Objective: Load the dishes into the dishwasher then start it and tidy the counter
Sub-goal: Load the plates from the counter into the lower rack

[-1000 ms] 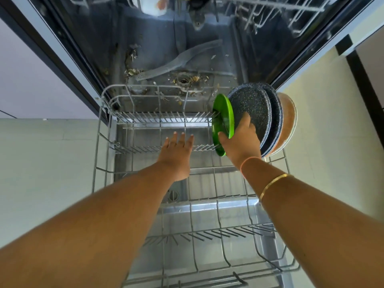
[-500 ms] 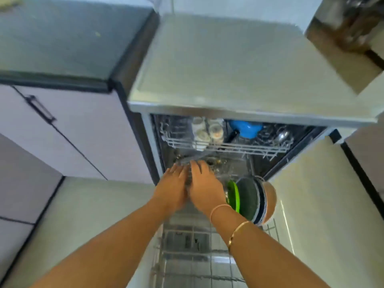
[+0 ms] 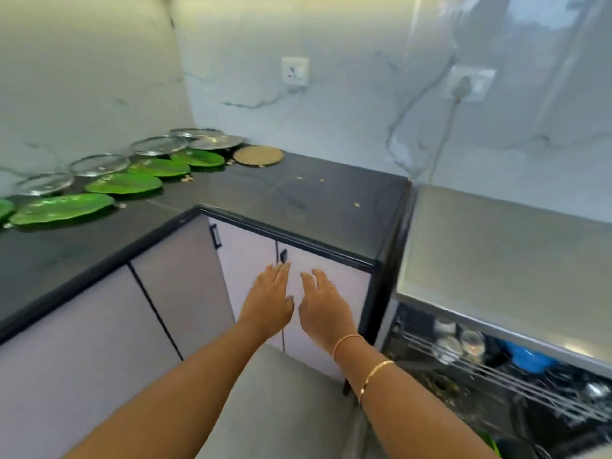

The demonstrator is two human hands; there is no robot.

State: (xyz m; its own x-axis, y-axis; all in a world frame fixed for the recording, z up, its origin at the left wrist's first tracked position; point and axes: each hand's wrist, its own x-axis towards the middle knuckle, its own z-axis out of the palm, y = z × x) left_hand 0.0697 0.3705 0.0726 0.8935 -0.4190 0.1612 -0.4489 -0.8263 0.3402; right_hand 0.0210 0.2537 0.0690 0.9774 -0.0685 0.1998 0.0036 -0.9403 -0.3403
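Both my hands are raised in front of the pale cabinet doors, below the black counter (image 3: 298, 207). My left hand (image 3: 270, 299) and my right hand (image 3: 323, 306) are empty, with fingers spread. On the counter's left run lie several green leaf-shaped plates (image 3: 63, 208) and behind them several steel plates (image 3: 99, 164). A round tan mat (image 3: 259, 156) lies near the corner. The open dishwasher (image 3: 496, 369) is at the lower right; its upper rack (image 3: 496, 372) holds cups and a blue bowl (image 3: 530, 359).
Crumbs dot the counter near the corner. The dishwasher's steel top (image 3: 510, 253) sits right of the counter. A wall socket (image 3: 295, 71) and a plugged-in cable (image 3: 463, 91) are on the marble backsplash. Cabinet handles (image 3: 283, 256) are just above my left fingertips.
My right hand let go of the green plate in the lower rack. Both hands came up out of the dishwasher, and my view swung up and left to the counter.
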